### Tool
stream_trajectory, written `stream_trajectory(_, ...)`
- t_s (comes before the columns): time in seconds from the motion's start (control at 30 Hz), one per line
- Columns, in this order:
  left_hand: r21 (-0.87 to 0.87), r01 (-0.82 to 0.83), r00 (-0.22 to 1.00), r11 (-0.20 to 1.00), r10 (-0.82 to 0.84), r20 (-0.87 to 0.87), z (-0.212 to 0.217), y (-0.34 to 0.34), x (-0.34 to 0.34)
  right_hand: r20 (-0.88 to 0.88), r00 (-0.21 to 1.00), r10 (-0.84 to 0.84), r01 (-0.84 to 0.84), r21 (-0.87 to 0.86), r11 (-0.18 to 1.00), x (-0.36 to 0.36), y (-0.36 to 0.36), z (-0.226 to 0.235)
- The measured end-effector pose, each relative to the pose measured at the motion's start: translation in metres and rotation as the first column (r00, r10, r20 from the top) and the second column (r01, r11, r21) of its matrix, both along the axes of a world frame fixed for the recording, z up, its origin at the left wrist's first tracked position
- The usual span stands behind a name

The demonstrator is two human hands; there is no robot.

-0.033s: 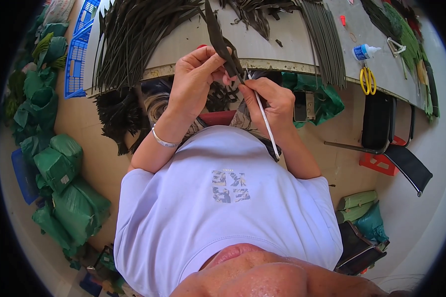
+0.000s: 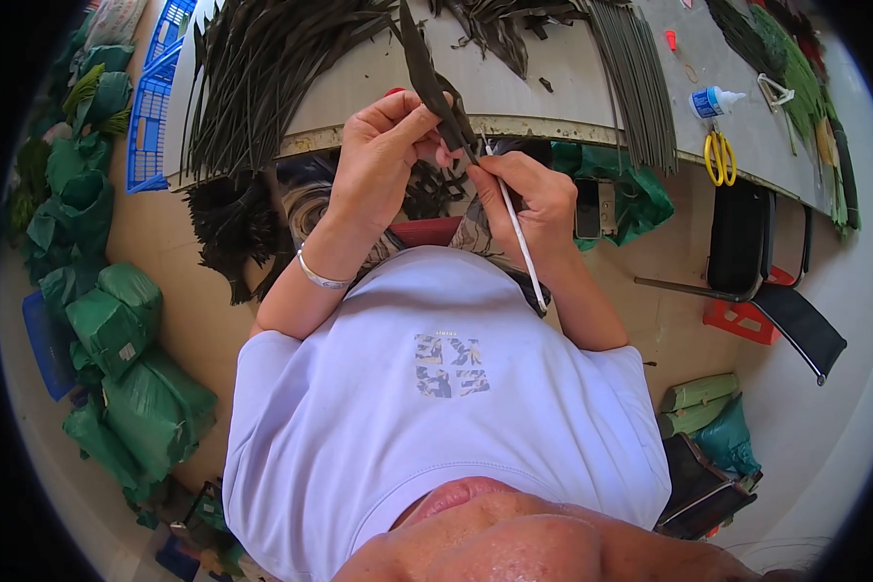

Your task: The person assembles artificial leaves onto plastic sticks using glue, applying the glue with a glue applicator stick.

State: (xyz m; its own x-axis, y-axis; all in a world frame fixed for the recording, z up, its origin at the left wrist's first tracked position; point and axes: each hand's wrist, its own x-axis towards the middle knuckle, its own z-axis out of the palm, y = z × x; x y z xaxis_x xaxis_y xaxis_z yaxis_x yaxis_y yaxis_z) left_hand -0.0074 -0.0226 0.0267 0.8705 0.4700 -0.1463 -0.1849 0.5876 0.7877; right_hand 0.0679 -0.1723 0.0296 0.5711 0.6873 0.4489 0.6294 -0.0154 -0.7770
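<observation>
My left hand [image 2: 383, 165] pinches a long, dark, pointed artificial leaf [image 2: 425, 73] that sticks up over the table edge. My right hand [image 2: 533, 199] meets it at the leaf's lower end, fingers closed on a thin white stick [image 2: 521, 242] that slants down toward my chest. The two hands touch where leaf and stick join. A silver bracelet [image 2: 318, 277] sits on my left wrist. The hands hover just in front of the grey table [image 2: 572, 126].
Heaps of dark leaves [image 2: 257, 73] and a bundle of thin stems [image 2: 635, 82] lie on the table, with a glue bottle [image 2: 713, 100] and yellow scissors [image 2: 718, 155] at the right. A blue crate [image 2: 153, 112] and green sacks [image 2: 131, 388] stand left; a black chair [image 2: 747, 242] right.
</observation>
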Motion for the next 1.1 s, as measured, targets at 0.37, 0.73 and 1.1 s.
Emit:
stream_trajectory(0.37, -0.071, 0.067, 0.997, 0.995, -0.064, 0.034, -0.001, 0.006, -0.004, 0.111, 0.994, -0.003, 0.004, -0.012, 1.0, 0.007, 0.001, -0.004)
stream_trajectory(0.73, -0.009, -0.11, 0.976, 0.994, 0.109, 0.191, -0.022, -0.004, -0.009, -0.114, 0.992, 0.061, -0.063, -0.01, 0.998, 0.005, -0.002, 0.008)
stream_trajectory(1.1, -0.043, -0.112, 0.979, 0.993, 0.117, 0.164, -0.027, -0.012, -0.01, 0.377, 0.926, -0.007, -0.002, 0.024, 1.0, -0.004, 0.0, -0.002)
